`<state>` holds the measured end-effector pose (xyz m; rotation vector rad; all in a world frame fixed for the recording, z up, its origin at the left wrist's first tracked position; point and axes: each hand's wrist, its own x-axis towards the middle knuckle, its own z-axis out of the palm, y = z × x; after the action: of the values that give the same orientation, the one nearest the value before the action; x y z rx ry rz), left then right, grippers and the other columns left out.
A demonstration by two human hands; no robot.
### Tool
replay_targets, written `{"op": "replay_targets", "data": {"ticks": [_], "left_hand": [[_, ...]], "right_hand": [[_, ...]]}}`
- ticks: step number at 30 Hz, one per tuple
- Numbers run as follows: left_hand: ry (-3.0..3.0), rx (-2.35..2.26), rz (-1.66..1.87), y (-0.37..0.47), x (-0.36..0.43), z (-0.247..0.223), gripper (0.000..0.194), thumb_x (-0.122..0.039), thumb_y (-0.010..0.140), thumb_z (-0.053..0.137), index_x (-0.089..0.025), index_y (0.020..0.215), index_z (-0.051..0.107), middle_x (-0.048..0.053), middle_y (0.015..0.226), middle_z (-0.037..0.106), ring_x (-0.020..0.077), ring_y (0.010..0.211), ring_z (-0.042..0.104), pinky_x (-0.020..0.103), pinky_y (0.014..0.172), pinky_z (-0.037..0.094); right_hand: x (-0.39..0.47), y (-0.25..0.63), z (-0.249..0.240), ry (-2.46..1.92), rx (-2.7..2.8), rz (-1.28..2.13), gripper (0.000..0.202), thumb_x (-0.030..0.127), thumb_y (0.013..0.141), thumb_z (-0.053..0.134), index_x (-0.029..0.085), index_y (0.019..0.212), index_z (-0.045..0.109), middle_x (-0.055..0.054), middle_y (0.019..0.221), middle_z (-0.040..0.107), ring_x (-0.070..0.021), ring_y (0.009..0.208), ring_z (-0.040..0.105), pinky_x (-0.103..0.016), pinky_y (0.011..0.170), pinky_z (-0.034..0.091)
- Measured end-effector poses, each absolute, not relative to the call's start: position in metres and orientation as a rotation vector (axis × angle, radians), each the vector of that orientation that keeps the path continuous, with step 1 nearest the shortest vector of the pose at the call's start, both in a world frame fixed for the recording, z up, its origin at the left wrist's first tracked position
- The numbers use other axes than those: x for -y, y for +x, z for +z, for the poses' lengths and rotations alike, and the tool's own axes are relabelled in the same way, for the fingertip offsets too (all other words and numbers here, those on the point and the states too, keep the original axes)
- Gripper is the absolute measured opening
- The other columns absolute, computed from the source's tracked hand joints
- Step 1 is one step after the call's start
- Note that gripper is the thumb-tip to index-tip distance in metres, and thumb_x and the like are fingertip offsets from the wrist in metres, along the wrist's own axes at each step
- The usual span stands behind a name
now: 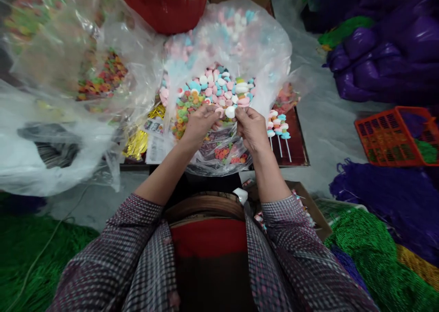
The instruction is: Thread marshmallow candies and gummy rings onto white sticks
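Observation:
Over an open plastic bag of candy, my left hand point(202, 122) pinches a pink marshmallow point(220, 112). Close beside it, my right hand point(251, 126) has its thumb and fingers closed at a round white marshmallow point(230, 112). The two sweets are near each other or touching; whether a stick joins them is hidden. Pink, blue and white marshmallows point(216, 84) fill the bag behind my fingers. Ring-shaped gummies point(187, 106) lie to the left. A stacked candy skewer point(242, 88) rests on the marshmallows just beyond my right hand.
Finished-looking candy skewers point(279, 125) on white sticks lie at the table's right edge point(302, 152). Gold twist ties point(137, 140) are at left, beside large clear bags point(103, 69). A red basin point(164, 3) stands behind. An orange crate point(394, 136) and green netting point(366, 248) occupy the floor.

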<state>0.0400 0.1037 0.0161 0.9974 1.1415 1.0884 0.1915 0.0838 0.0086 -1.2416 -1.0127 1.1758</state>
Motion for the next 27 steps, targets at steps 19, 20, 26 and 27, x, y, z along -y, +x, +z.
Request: {"op": "replay_targets", "data": {"ticks": [19, 20, 26, 27], "left_hand": [[1.014, -0.955, 1.102, 0.019, -0.075, -0.004, 0.01, -0.025, 0.088, 0.075, -0.02, 0.091, 0.067, -0.001, 0.086, 0.073, 0.0099, 0.069, 0.067, 0.025, 0.07, 0.055], [0.998, -0.961, 1.12, 0.018, -0.076, -0.004, 0.01, -0.025, 0.088, 0.075, -0.02, 0.09, 0.067, -0.002, 0.084, 0.073, 0.0101, 0.069, 0.067, 0.025, 0.069, 0.055], [0.923, -0.937, 1.142, 0.002, -0.081, -0.009, 0.02, -0.029, 0.087, 0.08, -0.02, 0.103, 0.072, 0.002, 0.1, 0.08, 0.0127, 0.082, 0.075, 0.027, 0.076, 0.06], [0.902, -0.925, 1.144, 0.001, -0.082, -0.01, 0.022, -0.03, 0.087, 0.081, -0.02, 0.105, 0.073, 0.002, 0.103, 0.08, 0.0126, 0.083, 0.075, 0.026, 0.076, 0.06]], "right_hand": [[-0.059, 0.155, 0.004, -1.347, 1.168, 0.968, 0.038, 0.06, 0.086, 0.071, 0.023, 0.089, 0.061, 0.0, 0.083, 0.062, -0.0133, 0.073, 0.058, -0.026, 0.064, 0.049], [-0.057, 0.155, 0.005, -1.352, 1.16, 0.99, 0.039, 0.062, 0.087, 0.069, 0.024, 0.091, 0.062, 0.0, 0.083, 0.063, -0.0127, 0.07, 0.057, -0.026, 0.061, 0.047], [-0.016, 0.173, 0.023, -1.333, 1.114, 1.259, 0.047, 0.071, 0.091, 0.061, 0.024, 0.096, 0.067, 0.004, 0.064, 0.059, -0.0073, 0.044, 0.029, -0.026, 0.043, 0.023], [-0.006, 0.177, 0.024, -1.336, 1.148, 1.309, 0.049, 0.072, 0.09, 0.062, 0.024, 0.098, 0.069, 0.006, 0.059, 0.057, -0.0075, 0.043, 0.03, -0.026, 0.043, 0.023]]}}
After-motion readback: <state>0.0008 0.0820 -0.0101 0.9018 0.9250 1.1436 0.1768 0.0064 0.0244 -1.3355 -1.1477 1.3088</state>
